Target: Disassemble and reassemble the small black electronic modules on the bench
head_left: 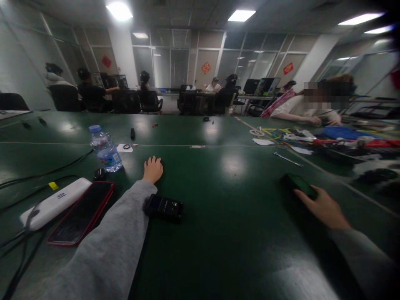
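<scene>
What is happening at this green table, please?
At the green table, someone's right hand holds a dark, flat device; it is blurred, so I cannot tell whether it touches the table. The left hand is palm down, and whether anything lies beneath it cannot be seen. A small black device with a screen lies beside the left sleeve. Further left are a water bottle, a white power bank and a red-cased phone.
</scene>
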Demonstrator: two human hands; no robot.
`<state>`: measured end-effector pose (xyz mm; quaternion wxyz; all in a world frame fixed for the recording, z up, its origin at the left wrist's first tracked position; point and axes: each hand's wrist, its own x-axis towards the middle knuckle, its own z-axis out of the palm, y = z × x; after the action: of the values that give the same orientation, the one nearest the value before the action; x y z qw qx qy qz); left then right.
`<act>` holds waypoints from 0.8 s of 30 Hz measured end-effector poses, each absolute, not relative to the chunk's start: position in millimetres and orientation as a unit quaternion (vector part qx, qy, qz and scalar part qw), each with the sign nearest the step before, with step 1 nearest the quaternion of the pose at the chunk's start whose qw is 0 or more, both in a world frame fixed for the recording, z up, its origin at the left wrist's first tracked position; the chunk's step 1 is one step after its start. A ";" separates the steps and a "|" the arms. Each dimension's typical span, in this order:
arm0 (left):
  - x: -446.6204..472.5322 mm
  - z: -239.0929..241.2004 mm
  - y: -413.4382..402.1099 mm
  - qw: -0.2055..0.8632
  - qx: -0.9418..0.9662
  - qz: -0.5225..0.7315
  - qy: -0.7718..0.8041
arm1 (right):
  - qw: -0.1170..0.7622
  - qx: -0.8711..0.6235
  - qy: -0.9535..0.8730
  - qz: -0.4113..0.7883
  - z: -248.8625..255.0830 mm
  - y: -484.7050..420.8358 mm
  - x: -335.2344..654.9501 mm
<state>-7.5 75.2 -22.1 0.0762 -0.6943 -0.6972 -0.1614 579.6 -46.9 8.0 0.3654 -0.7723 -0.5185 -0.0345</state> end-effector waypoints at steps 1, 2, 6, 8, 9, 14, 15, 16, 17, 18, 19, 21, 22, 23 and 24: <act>-7.6 -22.3 75.4 0.078 -0.695 -0.159 -0.697 | 0.347 -0.768 -0.539 0.000 5.0 -31.1 559.0; -7.8 -22.5 75.6 0.080 -0.695 -0.157 -0.697 | 0.350 -0.741 -0.573 0.013 2.6 -15.9 532.1; -8.9 -23.3 76.1 0.078 -0.696 -0.158 -0.697 | 0.367 -0.619 -0.692 0.057 -0.4 24.6 398.7; -9.4 -23.5 76.0 0.076 -0.696 -0.159 -0.696 | 0.381 -0.575 -0.720 0.074 -0.5 31.5 343.2; -9.6 -23.6 76.0 0.077 -0.696 -0.160 -0.695 | 0.386 -0.560 -0.728 0.080 -1.1 32.6 322.7; -9.9 -24.4 77.2 0.091 -0.697 -0.153 -0.695 | 0.421 -0.543 -0.720 0.097 -8.5 31.5 288.9; -9.8 -24.5 77.6 0.092 -0.698 -0.150 -0.695 | 0.424 -0.553 -0.710 0.102 -9.7 31.3 290.6; -9.8 -24.5 78.0 0.092 -0.698 -0.149 -0.695 | 0.424 -0.563 -0.700 0.110 -10.5 31.2 292.9; -9.7 -24.3 78.2 0.092 -0.698 -0.148 -0.695 | 0.422 -0.572 -0.693 0.117 -10.7 31.1 295.2; -9.6 -24.1 78.3 0.092 -0.698 -0.148 -0.695 | 0.419 -0.577 -0.689 0.124 -10.5 30.9 297.0; -9.5 -23.8 78.1 0.092 -0.697 -0.148 -0.695 | 0.416 -0.579 -0.689 0.130 -9.9 30.6 298.0; -9.3 -22.9 77.5 0.091 -0.695 -0.149 -0.697 | 0.409 -0.578 -0.693 0.139 -8.0 29.7 298.3; -9.2 -22.3 77.0 0.090 -0.696 -0.149 -0.697 | 0.407 -0.578 -0.694 0.140 -6.9 29.1 297.8; -9.0 -21.8 76.4 0.091 -0.697 -0.150 -0.695 | 0.404 -0.578 -0.695 0.140 -6.0 28.6 297.3; -8.9 -21.2 75.9 0.091 -0.699 -0.150 -0.694 | 0.402 -0.577 -0.697 0.139 -5.2 28.2 297.0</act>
<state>-8.9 75.9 -21.2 0.0911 -0.6985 -0.6937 -0.1499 297.0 28.2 -5.2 0.4023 -0.5771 -0.6969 0.1394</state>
